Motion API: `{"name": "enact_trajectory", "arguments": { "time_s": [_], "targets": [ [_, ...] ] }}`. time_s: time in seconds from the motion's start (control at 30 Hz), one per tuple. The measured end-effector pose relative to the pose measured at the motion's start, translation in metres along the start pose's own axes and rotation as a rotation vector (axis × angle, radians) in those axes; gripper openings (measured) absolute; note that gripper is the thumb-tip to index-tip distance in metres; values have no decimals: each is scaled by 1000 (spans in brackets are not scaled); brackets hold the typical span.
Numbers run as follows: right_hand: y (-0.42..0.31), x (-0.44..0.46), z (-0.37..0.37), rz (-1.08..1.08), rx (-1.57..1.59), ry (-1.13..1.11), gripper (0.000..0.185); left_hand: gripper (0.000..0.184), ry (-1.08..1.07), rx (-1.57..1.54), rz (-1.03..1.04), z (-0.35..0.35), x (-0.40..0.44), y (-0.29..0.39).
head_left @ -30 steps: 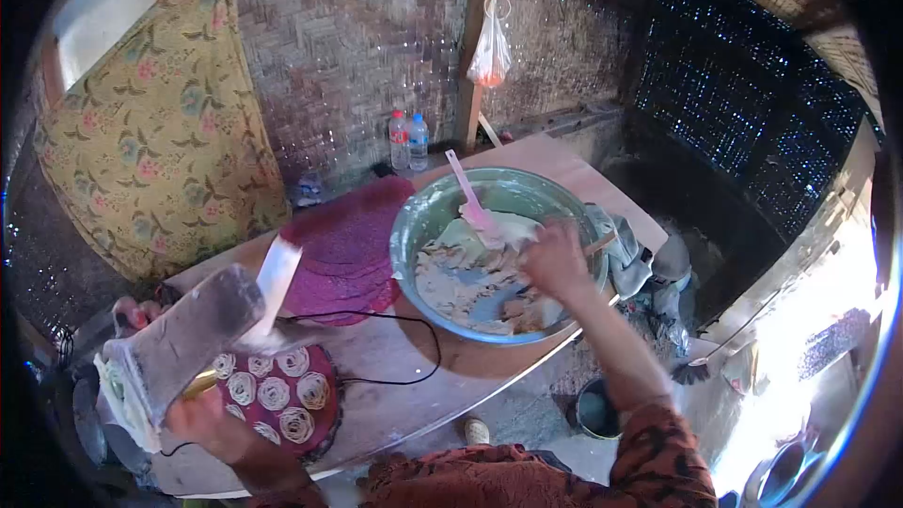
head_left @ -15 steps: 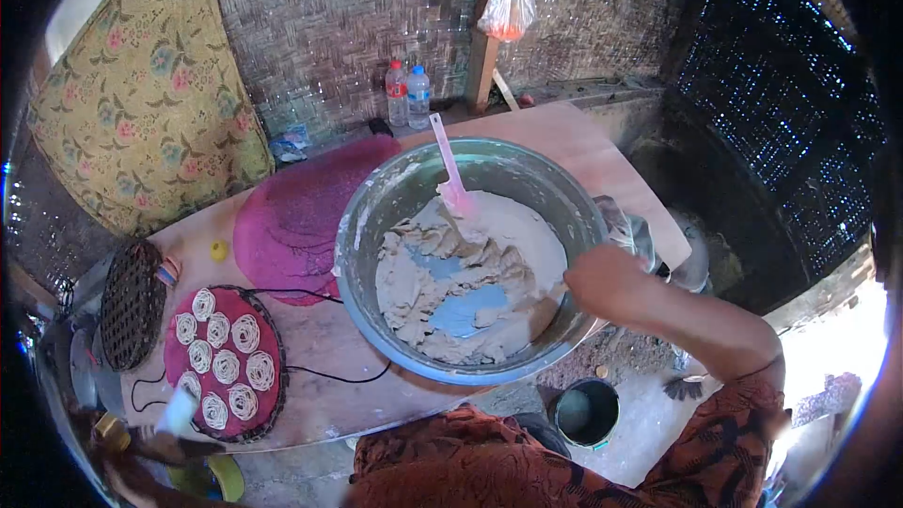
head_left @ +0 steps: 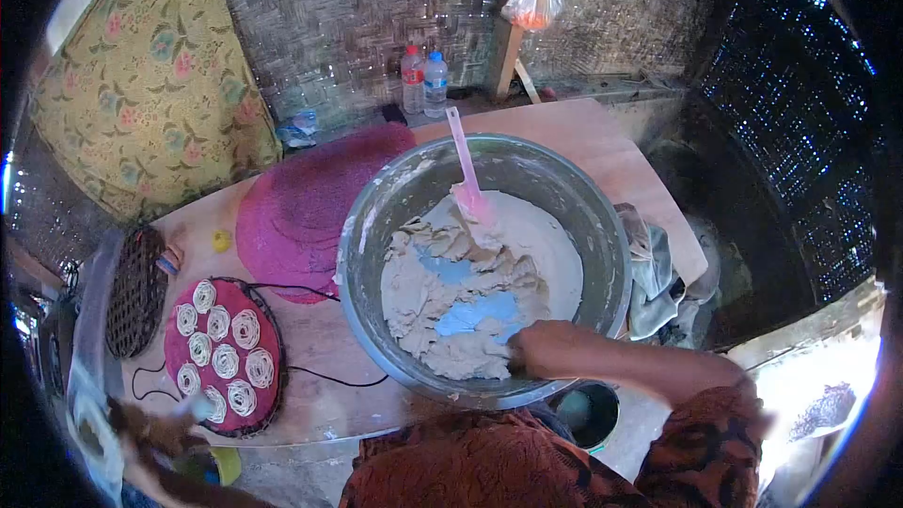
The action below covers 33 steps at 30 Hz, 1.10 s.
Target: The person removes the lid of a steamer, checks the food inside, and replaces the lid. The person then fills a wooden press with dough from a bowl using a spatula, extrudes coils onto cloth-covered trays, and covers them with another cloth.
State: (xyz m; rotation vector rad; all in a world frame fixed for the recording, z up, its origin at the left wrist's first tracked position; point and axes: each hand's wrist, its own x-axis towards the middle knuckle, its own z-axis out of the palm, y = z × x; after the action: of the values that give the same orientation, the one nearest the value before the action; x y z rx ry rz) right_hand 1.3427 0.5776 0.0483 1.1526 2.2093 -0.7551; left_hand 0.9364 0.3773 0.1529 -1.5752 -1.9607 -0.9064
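Head view: I see the right hand (head_left: 546, 348) at the dough (head_left: 527, 268) inside the basin (head_left: 609, 226), fingers hidden; the left hand (head_left: 155, 428), blurred, is near 10 coiled nests (head_left: 225, 363). I cannot tell either hand's opening or hold.

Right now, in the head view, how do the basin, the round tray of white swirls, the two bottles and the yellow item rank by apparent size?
1. Basin
2. Round tray of white swirls
3. Red-capped bottle and blue-capped bottle: too alike to rank apart
4. Yellow item
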Motion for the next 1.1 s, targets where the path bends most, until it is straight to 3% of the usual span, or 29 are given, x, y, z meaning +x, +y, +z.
{"name": "enact_trajectory", "arguments": {
  "time_s": [0.17, 0.23, 0.3, 0.33, 0.4, 0.5, 0.57, 0.63, 0.67, 0.7, 0.73, 0.77, 0.83, 0.87, 0.9, 0.97, 1.0, 1.03, 1.07, 1.1],
  "targets": [
    [-10, -44, -46, -106, -235, 160, 28, 37, -80, 24, 324, 35, 43, 48],
    [0, -76, -65, -100, -185, 305, 27, 38, -97, -10, 449, 56, 61, 67],
    [2, -115, -93, -113, -204, 394, 26, 38, -98, -118, 562, 82, 77, 83],
    [5, -131, -104, -115, -214, 425, 26, 41, -71, -372, 603, 98, 83, 90],
    [10, -159, -122, -303, 110, 556, 25, 37, -149, -428, 644, 109, 95, 102],
    [8, -184, -136, -388, 305, 632, 22, 23, -257, -643, 639, 133, 113, 115],
    [6, -187, -143, -495, 185, 760, 22, 21, -101, -524, 754, 134, 120, 131],
    [-14, -188, -151, -477, -139, 942, 21, 32, -167, -518, 780, 122, 124, 147],
    [-25, -190, -148, -356, -305, 1029, 20, 40, -187, -539, 795, 120, 126, 152],
    [-38, -191, -147, -355, -305, 1041, 20, 49, -211, -557, 808, 117, 128, 157],
    [-52, -191, -146, -346, -494, 1125, 24, 62, -320, -613, 733, 114, 129, 162],
    [-65, -188, -144, -334, -685, 1199, 27, 62, -320, -610, 737, 111, 127, 167],
    [-89, -157, -126, -279, -759, 1275, 30, 62, -178, -478, 700, 107, 122, 174],
    [-92, -141, -115, -219, -836, 1348, 34, 58, -99, -667, 721, 113, 122, 172],
    [-89, -128, -105, -218, -835, 1355, 34, 58, -97, -662, 726, 118, 123, 167],
    [-82, -108, -90, -333, -969, 1468, 40, 56, -248, -449, 686, 129, 124, 156],
    [-78, -105, -84, -333, -972, 1475, 40, 54, -226, -266, 620, 137, 119, 151],
    [-72, -103, -77, -336, -948, 1450, 40, 54, -223, -260, 621, 152, 116, 141],
    [-67, -103, -74, -344, -923, 1420, 41, 51, -225, -563, 517, 171, 113, 127],
    [-64, -112, -74, -356, -927, 1424, 41, 47, -156, -553, 487, 172, 115, 121]
  ]
}}
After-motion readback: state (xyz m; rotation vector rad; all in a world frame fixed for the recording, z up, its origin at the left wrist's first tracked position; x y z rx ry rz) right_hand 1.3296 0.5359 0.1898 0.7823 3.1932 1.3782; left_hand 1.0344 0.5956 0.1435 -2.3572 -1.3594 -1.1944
